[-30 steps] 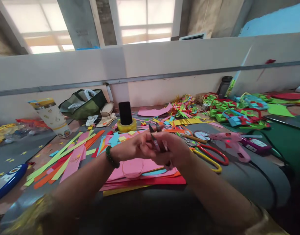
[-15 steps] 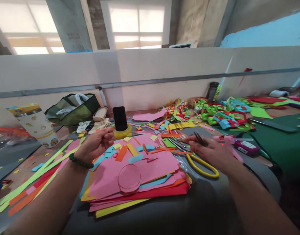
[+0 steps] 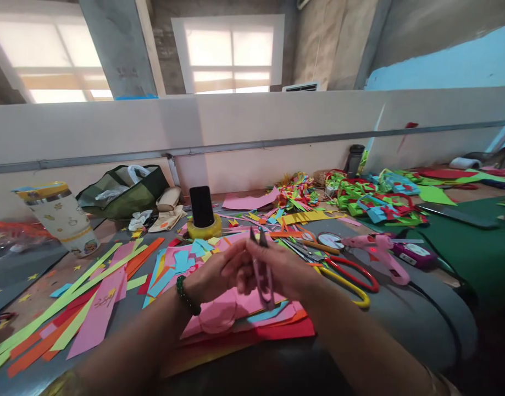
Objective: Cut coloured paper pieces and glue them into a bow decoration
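Note:
Over the paper stack, my right hand (image 3: pixel 289 267) is closed around small U-shaped thread snips (image 3: pixel 265 286), with the two dark points upward and apart. Facing it, my left hand (image 3: pixel 225 267) has its fingers bent together and close to the right fingers. Anything in its pinch is too small or blurred to make out. Beneath both hands lie sheets of coloured paper, a red sheet (image 3: pixel 285 330) near the bottom and a round pink paper piece (image 3: pixel 217 316) on top. Small blue paper pieces (image 3: pixel 184 261) are scattered on the stack's left side.
A phone (image 3: pixel 201 206) stands in a yellow tape roll (image 3: pixel 205 226). Right of my hands lie red-handled scissors (image 3: pixel 359 275), yellow-handled scissors (image 3: pixel 347 289) and a pink glue gun (image 3: pixel 379 253) with its cord. Paper strips (image 3: pixel 99 308) and a tilted tumbler (image 3: pixel 60 220) are on the left.
My right hand has moved left from beside the scissors, carrying the thread snips to the middle. My left hand has come right and lower to meet it. The view has shifted slightly.

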Motion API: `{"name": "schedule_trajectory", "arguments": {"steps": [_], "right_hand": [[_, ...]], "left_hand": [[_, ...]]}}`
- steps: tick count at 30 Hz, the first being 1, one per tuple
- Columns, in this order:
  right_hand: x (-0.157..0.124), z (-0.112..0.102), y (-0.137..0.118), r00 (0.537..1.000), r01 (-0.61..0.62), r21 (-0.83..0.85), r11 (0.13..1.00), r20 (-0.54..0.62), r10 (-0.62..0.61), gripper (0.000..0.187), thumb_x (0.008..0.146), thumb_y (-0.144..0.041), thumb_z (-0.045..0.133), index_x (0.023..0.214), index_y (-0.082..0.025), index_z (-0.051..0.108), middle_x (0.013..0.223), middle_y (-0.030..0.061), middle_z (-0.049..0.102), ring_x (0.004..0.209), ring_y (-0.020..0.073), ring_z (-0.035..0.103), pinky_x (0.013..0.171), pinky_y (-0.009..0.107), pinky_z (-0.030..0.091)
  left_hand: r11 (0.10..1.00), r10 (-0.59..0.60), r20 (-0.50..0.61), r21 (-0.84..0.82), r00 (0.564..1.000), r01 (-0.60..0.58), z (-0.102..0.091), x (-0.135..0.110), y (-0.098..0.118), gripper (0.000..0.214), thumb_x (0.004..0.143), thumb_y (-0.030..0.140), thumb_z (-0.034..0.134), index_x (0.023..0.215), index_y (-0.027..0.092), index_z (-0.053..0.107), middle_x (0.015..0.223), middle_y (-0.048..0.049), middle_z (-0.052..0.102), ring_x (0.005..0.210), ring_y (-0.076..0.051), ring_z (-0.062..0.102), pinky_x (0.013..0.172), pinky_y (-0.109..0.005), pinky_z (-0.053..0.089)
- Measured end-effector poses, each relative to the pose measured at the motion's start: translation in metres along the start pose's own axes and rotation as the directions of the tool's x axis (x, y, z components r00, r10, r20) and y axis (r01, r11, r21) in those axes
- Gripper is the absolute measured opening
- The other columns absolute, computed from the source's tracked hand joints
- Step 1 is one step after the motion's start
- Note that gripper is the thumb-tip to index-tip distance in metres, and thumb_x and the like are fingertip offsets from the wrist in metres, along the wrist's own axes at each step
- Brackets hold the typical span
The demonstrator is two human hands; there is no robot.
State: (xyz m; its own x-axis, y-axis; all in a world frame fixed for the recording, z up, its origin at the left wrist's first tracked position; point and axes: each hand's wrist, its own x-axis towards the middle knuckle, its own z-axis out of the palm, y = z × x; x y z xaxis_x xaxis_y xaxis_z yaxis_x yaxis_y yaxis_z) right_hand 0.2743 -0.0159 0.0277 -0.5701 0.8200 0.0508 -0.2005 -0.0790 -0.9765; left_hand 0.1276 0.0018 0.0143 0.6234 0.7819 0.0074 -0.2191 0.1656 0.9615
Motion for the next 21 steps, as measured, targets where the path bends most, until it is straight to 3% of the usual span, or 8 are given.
{"name": "schedule_trajectory", "arguments": {"steps": [3, 5, 7, 8, 9, 14, 17, 21], "right_hand": [[-0.011, -0.039, -0.014, 0.957, 0.046, -0.060, 0.997, -0.282, -0.061, 0.038, 0.078, -0.052, 0.057, 0.094, -0.019, 0.062, 0.088, 0.0047, 0.068, 0.047, 0.0069, 0.051, 0.043, 0.020, 0.041], [-0.030, -0.071, -0.020, 0.861, -0.063, -0.286, 0.956, -0.501, -0.093, 0.038, 0.081, -0.053, 0.051, 0.093, -0.020, 0.063, 0.073, 0.0013, 0.064, 0.037, 0.0051, 0.036, 0.035, 0.019, 0.028], [-0.053, -0.095, -0.017, 0.719, -0.251, -0.515, 0.819, -0.666, -0.199, 0.034, 0.078, -0.050, 0.055, 0.086, -0.019, 0.065, 0.064, 0.0000, 0.059, 0.043, 0.0083, 0.040, 0.039, 0.021, 0.029], [-0.064, -0.103, -0.012, 0.681, -0.339, -0.577, 0.743, -0.695, -0.229, 0.030, 0.074, -0.045, 0.060, 0.084, -0.018, 0.065, 0.063, 0.0003, 0.058, 0.047, 0.0106, 0.045, 0.042, 0.022, 0.030], [-0.074, -0.107, -0.004, 0.671, -0.410, -0.629, 0.660, -0.698, -0.249, 0.026, 0.071, -0.040, 0.064, 0.085, -0.018, 0.065, 0.064, 0.0010, 0.058, 0.053, 0.0131, 0.049, 0.045, 0.023, 0.032], [-0.096, -0.093, 0.042, 0.808, -0.494, -0.815, 0.304, -0.559, -0.187, 0.040, 0.078, -0.022, 0.049, 0.117, -0.016, 0.054, 0.095, 0.0097, 0.065, 0.085, 0.0225, 0.061, 0.069, 0.030, 0.044], [-0.090, -0.078, 0.052, 0.788, -0.567, -0.809, 0.154, -0.587, -0.187, 0.032, 0.085, -0.019, 0.041, 0.113, -0.012, 0.054, 0.103, 0.0161, 0.063, 0.095, 0.0258, 0.060, 0.074, 0.032, 0.043], [-0.075, -0.069, 0.049, 0.733, -0.680, -0.722, -0.125, -0.669, -0.124, 0.029, 0.087, -0.013, 0.038, 0.108, -0.008, 0.057, 0.094, 0.0190, 0.064, 0.088, 0.0301, 0.062, 0.068, 0.036, 0.043]], "left_hand": [[0.999, -0.026, -0.060, -0.050, 0.998, 0.023, -0.020, 0.000, 0.004, 0.030, 0.080, 0.031, 0.062, 0.055, 0.016, 0.054, 0.048, 0.0040, 0.040, 0.045, -0.008, 0.035, 0.047, -0.021, 0.037], [0.996, -0.023, -0.115, -0.092, 0.993, 0.013, -0.042, -0.004, 0.014, 0.031, 0.080, 0.035, 0.061, 0.058, 0.016, 0.051, 0.048, 0.0071, 0.031, 0.044, -0.007, 0.031, 0.048, -0.019, 0.038], [0.990, -0.010, -0.192, -0.139, 0.981, -0.017, -0.063, -0.010, 0.025, 0.030, 0.084, 0.032, 0.057, 0.060, 0.016, 0.049, 0.048, 0.0088, 0.027, 0.043, -0.006, 0.029, 0.050, -0.018, 0.040], [0.981, 0.008, -0.273, -0.183, 0.962, -0.060, -0.072, -0.013, 0.029, 0.028, 0.085, 0.027, 0.055, 0.060, 0.016, 0.048, 0.048, 0.0089, 0.027, 0.044, -0.006, 0.030, 0.051, -0.018, 0.041], [0.974, 0.029, -0.328, -0.204, 0.944, -0.101, -0.079, -0.015, 0.031, 0.026, 0.086, 0.023, 0.054, 0.061, 0.016, 0.048, 0.047, 0.0090, 0.028, 0.043, -0.006, 0.031, 0.051, -0.018, 0.042], [0.978, 0.073, -0.507, -0.133, 0.859, -0.162, -0.093, -0.018, 0.013, 0.019, 0.084, 0.019, 0.053, 0.066, 0.016, 0.050, 0.049, 0.0078, 0.035, 0.044, -0.006, 0.036, 0.051, -0.016, 0.043], [0.993, 0.073, -0.521, -0.041, 0.850, -0.110, -0.095, -0.018, -0.002, 0.019, 0.082, 0.023, 0.056, 0.066, 0.016, 0.050, 0.050, 0.0070, 0.037, 0.046, -0.005, 0.036, 0.049, -0.013, 0.041], [0.993, 0.116, -0.474, 0.029, 0.873, -0.117, -0.102, -0.020, -0.004, 0.020, 0.081, 0.026, 0.057, 0.066, 0.017, 0.049, 0.052, 0.0073, 0.036, 0.047, -0.005, 0.034, 0.052, -0.014, 0.041]]}}
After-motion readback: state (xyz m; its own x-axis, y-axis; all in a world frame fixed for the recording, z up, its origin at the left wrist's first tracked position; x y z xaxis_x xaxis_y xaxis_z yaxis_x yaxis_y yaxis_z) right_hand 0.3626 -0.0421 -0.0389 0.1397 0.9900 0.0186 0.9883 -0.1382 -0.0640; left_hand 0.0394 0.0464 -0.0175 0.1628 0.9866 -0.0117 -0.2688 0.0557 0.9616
